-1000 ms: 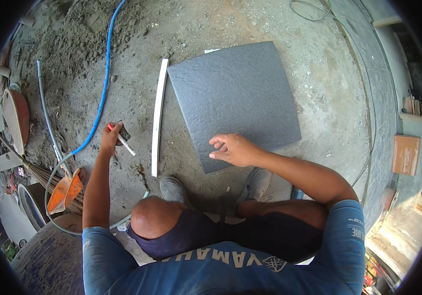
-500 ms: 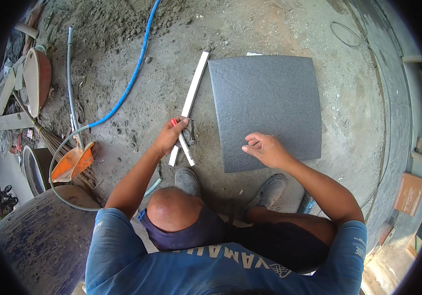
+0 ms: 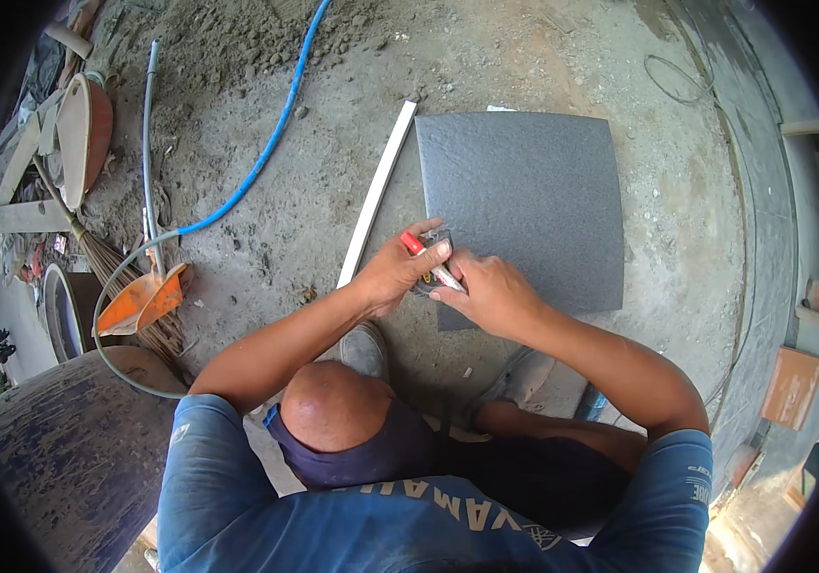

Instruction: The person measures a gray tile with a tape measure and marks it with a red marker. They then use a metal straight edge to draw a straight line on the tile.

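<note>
My left hand [image 3: 398, 272] is closed around a white marker [image 3: 445, 276] with a red cap, and with it a small dark, see-through case with a yellow mark [image 3: 428, 278], which looks like a tape measure. My right hand [image 3: 497, 296] meets it, thumb and fingers closed in by the marker's white end; what they pinch is hidden. Both hands are above the near left edge of a square dark grey tile [image 3: 529, 205] with a rough face. Left of the tile a long white straight bar [image 3: 379, 196] lies on the ground, its near end behind my left forearm.
A blue hose [image 3: 262, 162] curves over the dusty ground at left. Beside it are an orange dustpan [image 3: 147, 303], a stick broom [image 3: 99, 253] and a dirty drum [image 3: 75, 449]. My shoes [image 3: 365, 351] are close to the tile's near edge. A wall runs along the right.
My left hand has moved right, off the white bar, carrying the marker and dark case. My right hand has come left from over the tile, and its fingers have closed where the hands meet.
</note>
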Tool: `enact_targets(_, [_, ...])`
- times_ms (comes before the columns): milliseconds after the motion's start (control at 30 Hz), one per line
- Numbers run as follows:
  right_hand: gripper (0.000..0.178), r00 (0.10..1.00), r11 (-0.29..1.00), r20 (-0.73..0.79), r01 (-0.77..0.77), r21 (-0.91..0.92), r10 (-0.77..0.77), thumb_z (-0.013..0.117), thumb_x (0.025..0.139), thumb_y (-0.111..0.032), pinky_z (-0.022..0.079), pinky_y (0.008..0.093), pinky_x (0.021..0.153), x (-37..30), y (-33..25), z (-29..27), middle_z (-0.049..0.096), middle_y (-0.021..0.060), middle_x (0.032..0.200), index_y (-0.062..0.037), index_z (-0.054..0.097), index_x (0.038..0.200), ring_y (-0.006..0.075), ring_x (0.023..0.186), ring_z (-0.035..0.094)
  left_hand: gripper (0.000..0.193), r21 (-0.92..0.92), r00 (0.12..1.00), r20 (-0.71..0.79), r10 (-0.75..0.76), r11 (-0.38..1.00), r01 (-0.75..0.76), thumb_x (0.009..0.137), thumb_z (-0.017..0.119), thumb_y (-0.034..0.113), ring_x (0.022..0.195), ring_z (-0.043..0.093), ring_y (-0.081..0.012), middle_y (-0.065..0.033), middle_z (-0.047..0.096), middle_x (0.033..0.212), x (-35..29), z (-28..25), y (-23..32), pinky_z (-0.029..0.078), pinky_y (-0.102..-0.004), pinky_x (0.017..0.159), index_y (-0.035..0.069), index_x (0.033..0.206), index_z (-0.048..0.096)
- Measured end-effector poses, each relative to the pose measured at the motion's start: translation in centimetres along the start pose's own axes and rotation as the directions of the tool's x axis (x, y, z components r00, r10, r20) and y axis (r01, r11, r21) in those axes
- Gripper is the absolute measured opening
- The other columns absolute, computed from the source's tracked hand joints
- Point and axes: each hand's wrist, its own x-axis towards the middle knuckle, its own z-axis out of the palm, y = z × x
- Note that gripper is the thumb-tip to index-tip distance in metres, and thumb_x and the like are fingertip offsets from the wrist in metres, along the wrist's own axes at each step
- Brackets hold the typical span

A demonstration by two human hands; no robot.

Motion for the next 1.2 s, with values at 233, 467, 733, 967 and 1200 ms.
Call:
enact_targets(233, [0.021, 0.989, 0.959, 0.025, -0.148, 0.243, 0.146, 0.059, 0.087, -0.019, 0.048, 0.0486, 0.069, -0.2, 4.2, -8.1, 0.064, 0.0223, 0.081, -0.0011, 0.053, 0.098, 0.0409, 0.079, 0.064, 0.047, 0.008, 0.993, 0.099, -0.057, 0.998, 0.057, 0.084, 0.074, 0.006, 0.090, 0.066, -0.0171, -0.0108, 0.066, 0.108, -0.3, -2.7, 4.3, 0.057, -0.0318, 0.076, 0.010, 0.126, 0.053])
enact_targets(467, [0.023, 0.723, 0.846, -0.461, -0.515, 0.136, 0.514, 0.064, 0.084, -0.022, 0.049, 0.0431, 0.070, -8.9, 22.8, -9.2, 0.066, 0.0186, 0.083, -0.0052, 0.057, 0.098, 0.0339, 0.079, 0.066, 0.046, 0.332, 0.951, -0.021, -0.310, 0.895, 0.299, 0.082, 0.076, 0.011, 0.084, 0.067, -0.0190, -0.0136, 0.066, 0.107, 4.6, -7.1, 1.9, 0.057, -0.0326, 0.074, 0.008, 0.122, 0.054])
enact_targets(733, [0.041, 0.525, 0.673, -0.432, -0.469, 0.572, 0.733, 0.073, 0.083, -0.037, 0.049, 0.0339, 0.082, -10.7, 31.4, -3.0, 0.069, 0.0133, 0.096, -0.0070, 0.067, 0.111, 0.0229, 0.088, 0.065, 0.094, 0.415, 0.936, -0.133, -0.326, 0.839, 0.352, 0.079, 0.080, 0.022, 0.089, 0.065, -0.0192, -0.0161, 0.060, 0.115, 10.5, -5.4, 2.7, 0.055, -0.0325, 0.077, -0.009, 0.147, 0.023])
enact_targets(967, [0.049, 0.552, 0.652, -0.397, -0.405, 0.641, 0.734, 0.075, 0.082, -0.037, 0.048, 0.0344, 0.084, -10.4, 31.4, -2.6, 0.069, 0.0156, 0.101, -0.0013, 0.065, 0.114, 0.0238, 0.093, 0.065, 0.029, 0.428, 0.954, -0.176, -0.243, 0.853, 0.297, 0.085, 0.074, 0.022, 0.066, 0.063, -0.0110, -0.0021, 0.064, 0.080, 12.2, -4.9, 2.3, 0.052, -0.0263, 0.060, 0.001, 0.102, 0.062])
enact_targets(1200, [0.052, 0.483, 0.595, -0.382, -0.434, 0.677, 0.788, 0.075, 0.082, -0.036, 0.047, 0.0319, 0.083, -10.5, 30.7, -1.9, 0.067, 0.0144, 0.099, 0.0000, 0.064, 0.117, 0.0208, 0.091, 0.063, 0.033, 0.460, 0.968, -0.196, -0.160, 0.856, 0.235, 0.086, 0.073, 0.021, 0.068, 0.064, -0.0110, -0.0024, 0.064, 0.084, 13.6, -4.6, 3.7, 0.052, -0.0262, 0.060, 0.001, 0.109, 0.061])
